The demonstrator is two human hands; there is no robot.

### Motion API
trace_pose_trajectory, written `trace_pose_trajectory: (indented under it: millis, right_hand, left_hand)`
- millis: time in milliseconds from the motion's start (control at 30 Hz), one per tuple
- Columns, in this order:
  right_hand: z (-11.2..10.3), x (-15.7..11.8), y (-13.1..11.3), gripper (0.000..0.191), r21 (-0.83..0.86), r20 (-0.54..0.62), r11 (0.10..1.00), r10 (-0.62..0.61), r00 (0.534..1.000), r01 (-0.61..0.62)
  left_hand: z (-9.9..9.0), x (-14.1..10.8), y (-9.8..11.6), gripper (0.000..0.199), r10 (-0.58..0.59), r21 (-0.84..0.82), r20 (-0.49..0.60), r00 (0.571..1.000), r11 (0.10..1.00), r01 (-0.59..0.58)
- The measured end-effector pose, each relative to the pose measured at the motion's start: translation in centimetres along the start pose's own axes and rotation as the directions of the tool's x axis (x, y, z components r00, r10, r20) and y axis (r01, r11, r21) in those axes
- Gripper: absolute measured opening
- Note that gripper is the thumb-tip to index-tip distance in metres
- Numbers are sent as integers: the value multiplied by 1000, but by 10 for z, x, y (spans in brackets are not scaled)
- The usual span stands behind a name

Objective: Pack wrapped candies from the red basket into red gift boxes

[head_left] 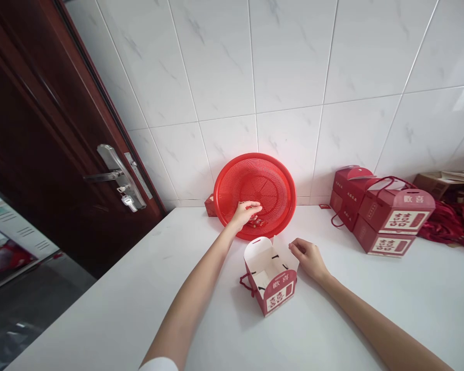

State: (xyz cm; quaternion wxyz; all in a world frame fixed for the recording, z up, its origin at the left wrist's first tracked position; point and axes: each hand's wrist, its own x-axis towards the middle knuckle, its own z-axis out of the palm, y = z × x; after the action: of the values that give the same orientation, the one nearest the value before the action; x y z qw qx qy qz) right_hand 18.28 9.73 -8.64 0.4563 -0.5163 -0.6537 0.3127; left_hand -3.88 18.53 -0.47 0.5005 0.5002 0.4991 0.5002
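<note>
Hands: the left hand (248, 212) is inside the red basket (261, 167), thumb and fingers drawn close together; whether anything is pinched cannot be told. The right hand (308, 257) is at the right-hand flap of the open box (279, 286), fingertips apparently touching its edge; a firm grip cannot be confirmed. The hands are apart.

Open box: upright near the middle of the tabletop (332, 324), nearer its front edge than the basket, flaps raised. Risk: the box could slide or tip if the right hand presses sideways on the flap, as the carton looks light. The cord (246, 283) at its left side could snag the left forearm.

Basket: tilted back against the tiled wall (290, 56) at the tabletop's far edge, small pieces (255, 223) gathered low inside. Risk: a push at the lower rim could make it slip forward and spill the pieces. A loose pinch could drop pieces between basket and box.

Surroundings: stacked boxes (395, 224) stand toward the far right corner. Risk: a wide sweep of the right arm could knock the stack.
</note>
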Motion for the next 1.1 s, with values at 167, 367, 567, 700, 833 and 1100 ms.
trace_pose_trajectory:
  millis: [167,367,567,700,833,1100]
  right_hand:
    - [1,-2,-1,31,61,5,998,10,1000,-11]
    - [-2,-1,-8,29,200,-1,978,54,999,-53]
    - [-5,20,-46,36,420,64,904,60,996,-81]
    - [11,33,-70,43,558,115,820,70,991,-123]
    - [21,40,-77,47,671,98,727,106,989,-145]
    - [-19,51,-85,35,801,-40,591,209,977,-94]
  left_hand:
    - [-5,-12,-5,15,-61,-87,26,998,994,63]
    - [-1,-32,-11,47,-45,-150,63,997,987,54]
    - [15,-56,-4,81,117,-316,233,965,948,-39]
    - [27,-61,-2,84,143,-354,297,944,935,-30]
    - [23,-53,-4,64,178,-244,250,952,963,-117]
    - [-29,-21,-20,27,312,594,-114,943,783,-187]
